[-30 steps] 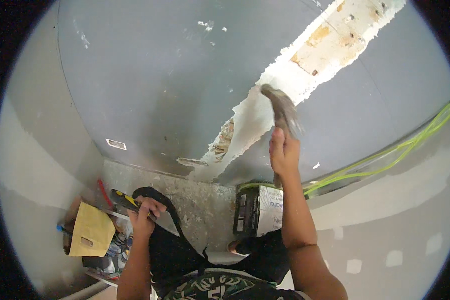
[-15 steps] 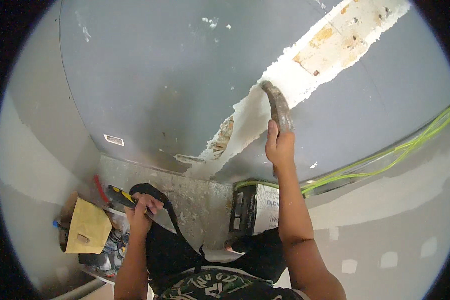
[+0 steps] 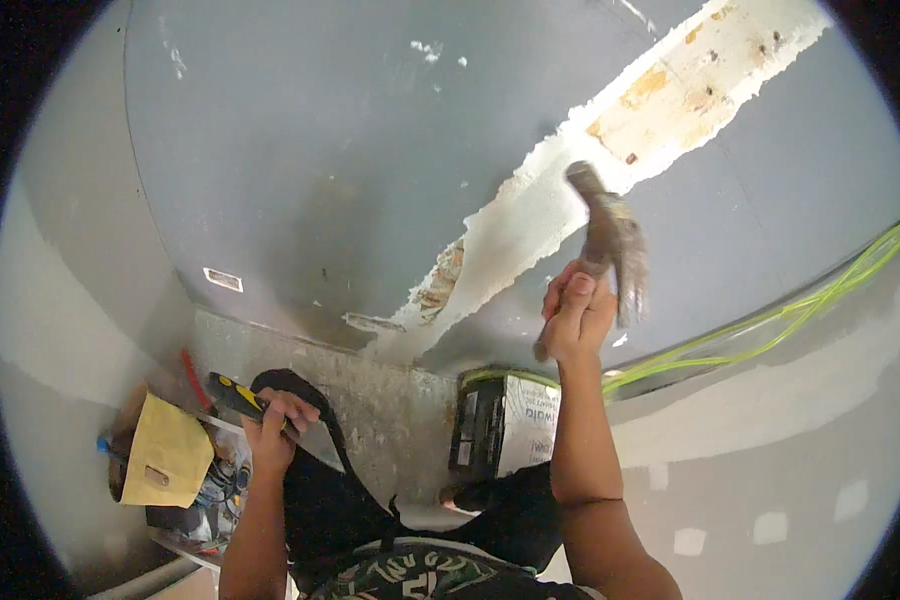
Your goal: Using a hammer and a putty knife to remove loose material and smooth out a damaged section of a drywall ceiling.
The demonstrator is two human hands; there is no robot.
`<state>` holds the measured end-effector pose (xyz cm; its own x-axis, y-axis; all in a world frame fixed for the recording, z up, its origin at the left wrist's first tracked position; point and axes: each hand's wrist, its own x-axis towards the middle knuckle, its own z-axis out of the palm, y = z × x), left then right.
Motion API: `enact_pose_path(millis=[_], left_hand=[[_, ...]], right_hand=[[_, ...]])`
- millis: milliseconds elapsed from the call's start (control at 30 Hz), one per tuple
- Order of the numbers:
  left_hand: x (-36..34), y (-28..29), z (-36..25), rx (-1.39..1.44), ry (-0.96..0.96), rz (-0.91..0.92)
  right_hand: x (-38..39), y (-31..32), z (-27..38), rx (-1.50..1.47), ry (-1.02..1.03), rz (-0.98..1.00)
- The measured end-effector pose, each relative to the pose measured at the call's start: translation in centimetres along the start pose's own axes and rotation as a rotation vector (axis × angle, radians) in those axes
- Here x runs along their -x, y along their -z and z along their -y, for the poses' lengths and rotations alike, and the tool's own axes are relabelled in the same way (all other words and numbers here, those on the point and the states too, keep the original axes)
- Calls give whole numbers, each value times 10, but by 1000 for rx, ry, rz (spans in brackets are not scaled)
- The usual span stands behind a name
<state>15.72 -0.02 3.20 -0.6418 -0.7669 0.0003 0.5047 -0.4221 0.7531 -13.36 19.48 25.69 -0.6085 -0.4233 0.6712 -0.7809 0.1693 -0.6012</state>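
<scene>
My right hand (image 3: 582, 312) is closed around a worn, dusty brown hammer (image 3: 610, 235), slightly blurred. Its head is raised in front of a grey wall (image 3: 300, 130), where a ragged diagonal strip (image 3: 535, 190) of white plaster shows. The strip's upper part has yellowish patches and small dark holes; rough brown material (image 3: 442, 282) is exposed lower down. Lower left, my left hand (image 3: 282, 418) is wrapped around a black-and-yellow hand tool (image 3: 238, 394), whose exact kind I cannot make out. A black strap (image 3: 332, 415) hangs beside that hand.
A yellow bag (image 3: 175, 455) stands at lower left by a shelf of tools, near a red tool (image 3: 195, 380). A black-and-white box (image 3: 515, 425) sits on the dusty floor (image 3: 390, 415). Green cables (image 3: 770, 325) run along the right wall base. A small rectangular wall opening (image 3: 223, 279) is at left.
My right hand has turned, and the hammer has swung right and away from the plaster strip's edge. My left hand keeps its grip on the black-and-yellow tool, nearly unmoved.
</scene>
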Motion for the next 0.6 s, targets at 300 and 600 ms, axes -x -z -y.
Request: enact_pose_path(millis=[300, 600], left_hand=[[-1, -8, -3, 0, -68, 10], [-4, -7, 0, -55, -56, 7]], right_hand=[[0, -11, -35, 289, 46, 67], [-19, -9, -38, 235, 17, 92]])
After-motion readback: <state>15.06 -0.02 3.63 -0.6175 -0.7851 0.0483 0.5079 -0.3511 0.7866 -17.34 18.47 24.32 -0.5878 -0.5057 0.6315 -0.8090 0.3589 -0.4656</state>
